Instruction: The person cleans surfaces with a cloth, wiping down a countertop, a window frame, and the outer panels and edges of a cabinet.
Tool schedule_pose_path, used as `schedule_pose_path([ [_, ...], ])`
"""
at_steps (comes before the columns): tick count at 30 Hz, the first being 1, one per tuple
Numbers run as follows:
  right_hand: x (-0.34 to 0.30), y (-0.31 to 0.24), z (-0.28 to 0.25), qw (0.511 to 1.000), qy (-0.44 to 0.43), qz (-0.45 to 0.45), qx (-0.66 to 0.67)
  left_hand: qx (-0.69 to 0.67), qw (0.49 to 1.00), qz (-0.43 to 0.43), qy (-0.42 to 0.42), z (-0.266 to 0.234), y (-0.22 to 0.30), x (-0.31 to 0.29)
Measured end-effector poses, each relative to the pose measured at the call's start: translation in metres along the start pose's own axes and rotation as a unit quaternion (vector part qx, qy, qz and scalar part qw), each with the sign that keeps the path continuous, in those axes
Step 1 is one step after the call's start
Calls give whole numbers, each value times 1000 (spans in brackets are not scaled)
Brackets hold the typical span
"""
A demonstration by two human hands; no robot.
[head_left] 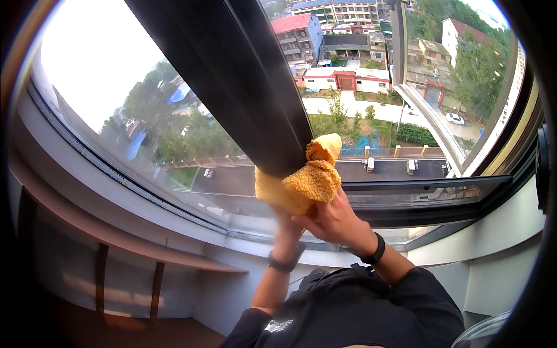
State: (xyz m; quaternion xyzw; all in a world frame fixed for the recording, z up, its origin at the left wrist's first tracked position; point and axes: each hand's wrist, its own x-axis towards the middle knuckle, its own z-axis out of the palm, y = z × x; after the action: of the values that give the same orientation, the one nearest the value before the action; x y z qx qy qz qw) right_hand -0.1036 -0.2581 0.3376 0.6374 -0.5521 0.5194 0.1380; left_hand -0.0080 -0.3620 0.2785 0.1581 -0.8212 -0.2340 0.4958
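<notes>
A fluffy yellow cleaning cloth (pixel 313 184) is wrapped around the lower part of a dark window mullion (pixel 232 75). My right hand (pixel 339 219) presses the cloth from the right, its fingers closed on the fabric. Just left of it, my left hand (pixel 284 226) reaches up under the cloth; it is smeared by motion and its fingers are mostly hidden behind the fabric. Dark bands sit on both wrists. A loose fold of the cloth sticks up along the mullion's right edge.
Left of the mullion is a large glass pane (pixel 174 127). On the right, a window sash (pixel 458 104) is swung outward above a dark lower frame (pixel 429 200). A brown ledge (pixel 145 246) runs along the lower left. Far below outside lie a road and buildings.
</notes>
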Motion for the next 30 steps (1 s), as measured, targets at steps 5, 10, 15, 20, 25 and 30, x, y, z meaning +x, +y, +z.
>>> schedule_pose_path([
  [5,2,-2,-4,999,0,-21,35,19,997,-56,-50,-35,18,-3],
  [10,8,13,-12,999,-4,-50,21,-167,971,-140,97,-41,3,61],
  [15,35,6,-4,997,60,-26,-28,-281,950,-79,112,-57,19,110],
  [20,69,9,1,982,165,-84,-17,-164,986,-14,24,-64,-42,85],
  [25,57,9,5,990,134,-43,14,-146,985,49,74,-20,-2,44],
  [30,24,7,0,991,118,-28,-59,2,998,65,-15,-6,-8,0],
])
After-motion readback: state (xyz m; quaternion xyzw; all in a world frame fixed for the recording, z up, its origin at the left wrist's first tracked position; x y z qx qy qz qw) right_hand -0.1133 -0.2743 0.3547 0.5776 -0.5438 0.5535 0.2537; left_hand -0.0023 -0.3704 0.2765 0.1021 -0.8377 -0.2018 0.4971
